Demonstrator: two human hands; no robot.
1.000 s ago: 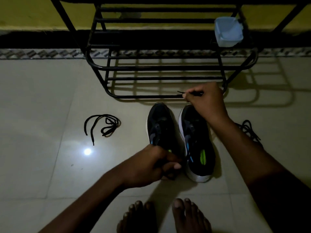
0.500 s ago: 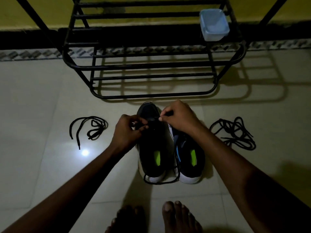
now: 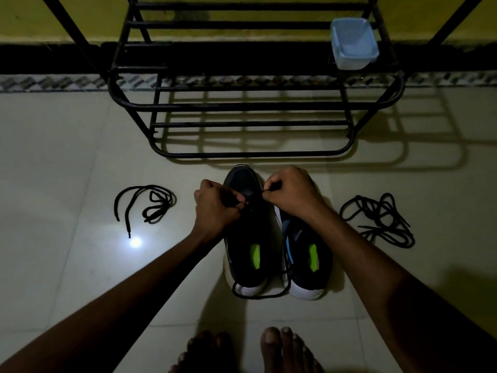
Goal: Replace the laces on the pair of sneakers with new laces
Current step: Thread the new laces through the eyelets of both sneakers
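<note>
Black sneaker with green insole (image 3: pixel 252 238) stands on the pale tiled floor (image 3: pixel 67 265), just before the black metal rack (image 3: pixel 252 154). I find left hand (image 3: pixel 215 208) and right hand (image 3: pixel 290 192) each pinching the thin black cord lace (image 3: pixel 258 296), fingers (image 3: pixel 269 196) curled, at the toe eyelets. Judged light and limp; best held near its stiffer tips.

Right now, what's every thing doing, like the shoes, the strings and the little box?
Left sneaker: upright, being laced near the toe.
Right sneaker: upright, close beside it.
Held lace: ends pinched, slack looped behind the heels.
Left hand: pinches one lace end.
Right hand: pinches the other end.
Left floor lace: loose, untouched.
Right lace pile: tangled, untouched.
Plastic tub: upright on the rack, no lid.
</note>
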